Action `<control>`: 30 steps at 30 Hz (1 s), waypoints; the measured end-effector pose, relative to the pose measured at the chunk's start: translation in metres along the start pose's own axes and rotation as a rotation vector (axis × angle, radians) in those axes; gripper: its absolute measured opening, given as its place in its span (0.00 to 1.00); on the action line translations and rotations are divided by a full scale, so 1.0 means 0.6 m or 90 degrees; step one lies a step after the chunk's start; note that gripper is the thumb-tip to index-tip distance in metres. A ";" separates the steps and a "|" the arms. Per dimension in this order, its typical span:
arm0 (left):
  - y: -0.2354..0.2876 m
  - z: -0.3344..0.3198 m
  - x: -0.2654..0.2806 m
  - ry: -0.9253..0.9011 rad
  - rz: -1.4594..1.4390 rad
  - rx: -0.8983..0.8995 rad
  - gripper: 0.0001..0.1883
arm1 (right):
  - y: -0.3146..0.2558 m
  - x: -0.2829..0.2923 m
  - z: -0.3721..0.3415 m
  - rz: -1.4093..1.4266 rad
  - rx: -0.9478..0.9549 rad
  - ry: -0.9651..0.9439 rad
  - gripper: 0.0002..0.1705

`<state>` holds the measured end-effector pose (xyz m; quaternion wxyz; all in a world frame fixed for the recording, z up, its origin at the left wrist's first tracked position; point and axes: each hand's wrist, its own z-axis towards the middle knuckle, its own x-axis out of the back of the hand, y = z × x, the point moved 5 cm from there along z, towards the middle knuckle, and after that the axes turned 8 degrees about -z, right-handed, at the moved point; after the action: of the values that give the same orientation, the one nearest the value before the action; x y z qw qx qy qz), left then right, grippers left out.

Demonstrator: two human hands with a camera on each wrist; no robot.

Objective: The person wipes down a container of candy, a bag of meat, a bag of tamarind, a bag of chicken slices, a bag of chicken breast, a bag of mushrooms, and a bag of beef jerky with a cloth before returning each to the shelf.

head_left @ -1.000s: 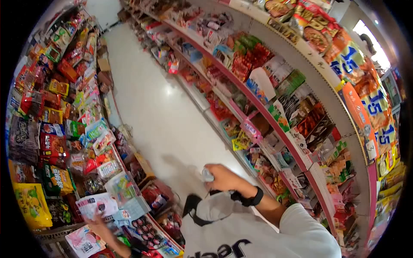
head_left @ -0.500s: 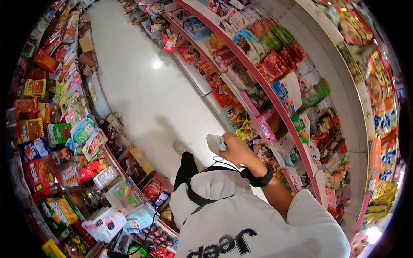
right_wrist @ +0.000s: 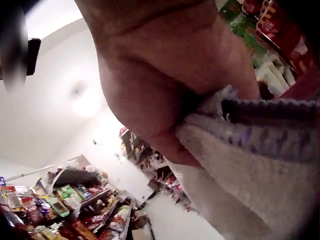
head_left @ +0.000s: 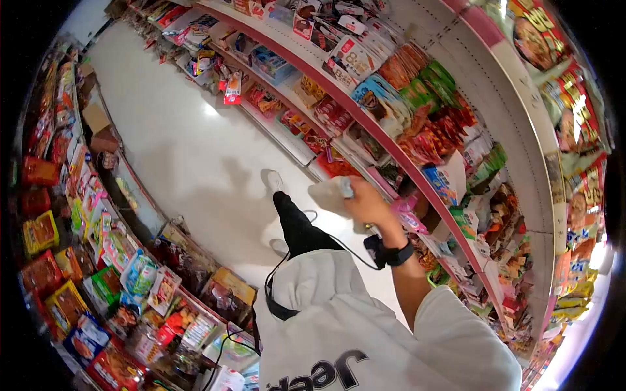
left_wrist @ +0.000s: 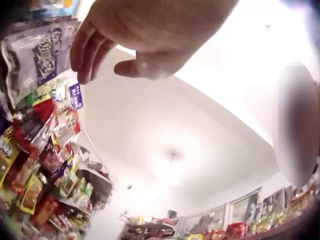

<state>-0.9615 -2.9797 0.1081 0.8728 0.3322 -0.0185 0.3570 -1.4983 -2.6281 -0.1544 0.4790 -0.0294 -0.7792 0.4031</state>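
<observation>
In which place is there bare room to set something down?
Free: the glossy pale floor, between the colourful plastic packets at left and the pink-edged white shelves near the person's right hand. Both bordering sides are crowded.

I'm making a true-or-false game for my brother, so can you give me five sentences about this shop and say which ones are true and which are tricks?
1. The right hand's grip has hold of a pale cloth. True.
2. The left hand's grip is squeezing a snack packet. False: it holds nothing.
3. A black band goes round the right wrist. True.
4. The shirt is bright red. False: it is whitish, with dark letters.
5. There are full shelves on only one side of the floor. False: they stand on both sides.
</observation>
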 end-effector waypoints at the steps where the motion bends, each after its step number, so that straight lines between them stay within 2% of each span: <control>1: -0.009 -0.004 -0.044 -0.014 0.013 0.008 0.31 | 0.028 0.004 0.037 0.015 -0.028 -0.005 0.16; 3: -0.018 -0.007 -0.131 -0.043 0.027 0.019 0.31 | 0.030 0.062 0.101 -0.089 -0.065 0.098 0.22; 5: -0.021 -0.010 -0.210 -0.067 0.047 0.031 0.30 | 0.046 0.115 0.167 -0.120 -0.145 0.164 0.30; 8: -0.025 -0.010 -0.302 -0.080 0.070 0.058 0.30 | 0.019 0.192 0.254 -0.183 -0.045 0.383 0.32; 10: -0.032 -0.004 -0.353 -0.077 0.077 0.071 0.30 | 0.019 0.223 0.322 -0.224 -0.006 0.421 0.31; 12: -0.034 0.011 -0.394 -0.090 0.090 0.070 0.29 | 0.006 0.231 0.360 -0.201 -0.057 0.397 0.28; 15: -0.040 0.023 -0.447 -0.100 0.115 0.076 0.29 | 0.048 0.212 0.397 -0.186 -0.157 0.303 0.29; 19: -0.048 0.046 -0.518 -0.119 0.119 0.070 0.28 | 0.034 0.199 0.394 -0.106 -0.233 0.221 0.30; 22: -0.054 0.062 -0.578 -0.141 0.116 0.060 0.28 | 0.072 0.176 0.396 -0.173 -0.136 0.245 0.24; 25: -0.059 0.078 -0.631 -0.150 0.103 0.050 0.27 | 0.062 0.180 0.397 -0.214 -0.142 0.292 0.24; 28: -0.060 0.099 -0.669 -0.161 0.106 0.036 0.27 | 0.001 0.218 0.377 -0.148 -0.261 0.284 0.20; 30: -0.058 0.115 -0.699 -0.166 0.106 0.024 0.26 | -0.015 0.231 0.358 -0.193 -0.224 0.349 0.19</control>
<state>-1.2373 -3.2952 0.0289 0.8240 0.3893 -0.1525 0.3823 -1.7355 -2.7030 -0.0948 0.7121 -0.1028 -0.6748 0.1644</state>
